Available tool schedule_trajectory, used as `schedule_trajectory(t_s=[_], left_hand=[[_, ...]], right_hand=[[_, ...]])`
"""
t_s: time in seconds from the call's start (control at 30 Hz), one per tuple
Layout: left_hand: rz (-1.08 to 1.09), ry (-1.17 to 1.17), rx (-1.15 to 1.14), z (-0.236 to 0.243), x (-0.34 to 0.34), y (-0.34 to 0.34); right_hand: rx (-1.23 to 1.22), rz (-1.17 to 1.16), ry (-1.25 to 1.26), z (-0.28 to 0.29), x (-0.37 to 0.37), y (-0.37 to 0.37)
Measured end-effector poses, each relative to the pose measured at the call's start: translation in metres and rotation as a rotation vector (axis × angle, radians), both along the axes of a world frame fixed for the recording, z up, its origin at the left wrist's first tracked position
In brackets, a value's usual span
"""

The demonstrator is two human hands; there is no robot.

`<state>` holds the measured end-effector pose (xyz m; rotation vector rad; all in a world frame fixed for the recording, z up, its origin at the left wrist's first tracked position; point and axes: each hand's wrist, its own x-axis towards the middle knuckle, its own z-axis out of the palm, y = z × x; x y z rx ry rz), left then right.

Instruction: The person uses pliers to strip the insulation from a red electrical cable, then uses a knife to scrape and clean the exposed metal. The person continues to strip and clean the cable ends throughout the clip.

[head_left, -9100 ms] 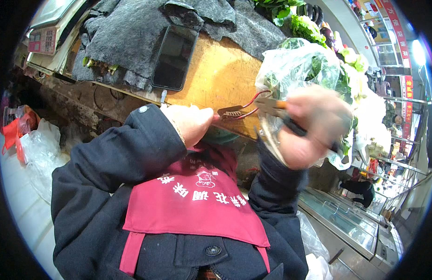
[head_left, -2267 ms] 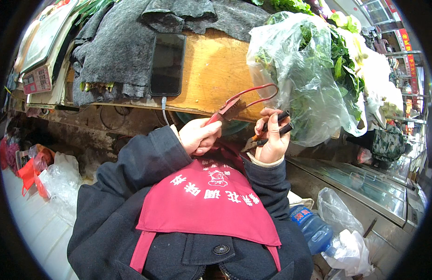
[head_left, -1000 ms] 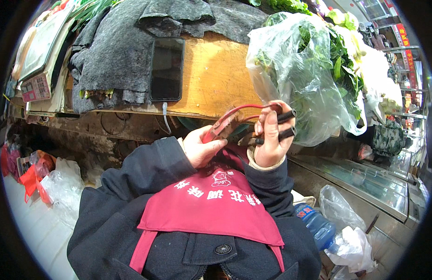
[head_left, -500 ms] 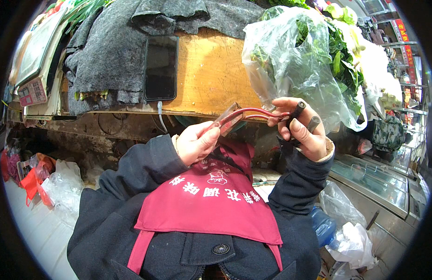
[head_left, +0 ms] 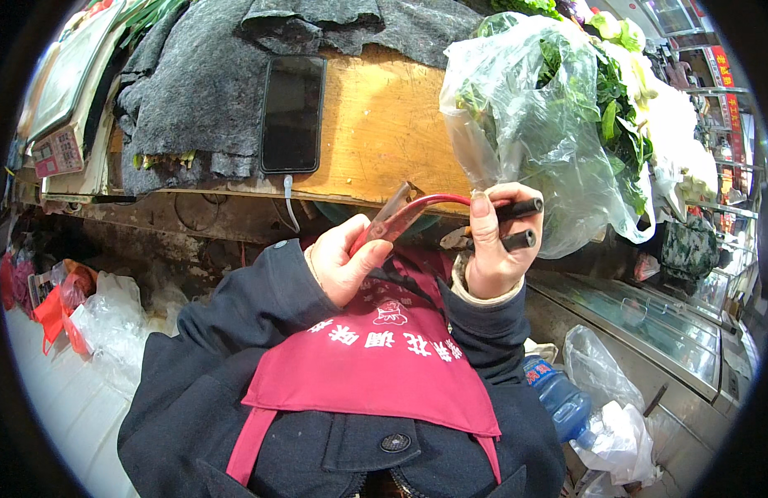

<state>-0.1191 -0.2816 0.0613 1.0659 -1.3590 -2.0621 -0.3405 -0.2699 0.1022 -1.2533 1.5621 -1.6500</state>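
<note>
The left hand (head_left: 342,261) is clamping the red tool (head_left: 400,218) near the front edge of the table (head_left: 384,124). The right hand (head_left: 498,259) is gripping black-handled pliers (head_left: 519,208), its thumb lying across the tool's curve. White characters are covering the crimson apron (head_left: 342,378); writing is also showing on a blue bottle (head_left: 562,405) and red banner (head_left: 723,70).

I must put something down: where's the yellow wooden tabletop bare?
The tabletop is bare between the black rectangular phone and translucent plastic bag of green leaves, with grey cloth behind. Crowded: cloth left, bag right; the left hand grips a red looped tool near the front edge.
</note>
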Motion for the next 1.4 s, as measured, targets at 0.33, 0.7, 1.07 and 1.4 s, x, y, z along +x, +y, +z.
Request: schedule_trajectory(t_s=[0.33,0.7,1.07,1.4], left_hand=[[-0.023,-0.046,-0.018,-0.002,-0.004,-0.001],[0.039,0.391,0.633,-0.005,-0.002,-0.013],[0.036,0.329,0.618,-0.004,-0.003,-0.014],[0.082,0.359,0.619,-0.010,-0.001,-0.009]], right_hand=[[0.000,-0.067,-0.087,-0.016,0.004,0.001],[0.229,0.056,-0.263,-0.023,-0.016,-0.019],[0.336,0.302,-0.365,-0.012,-0.040,-0.031],[0.316,0.195,-0.473,-0.018,-0.019,-0.033]])
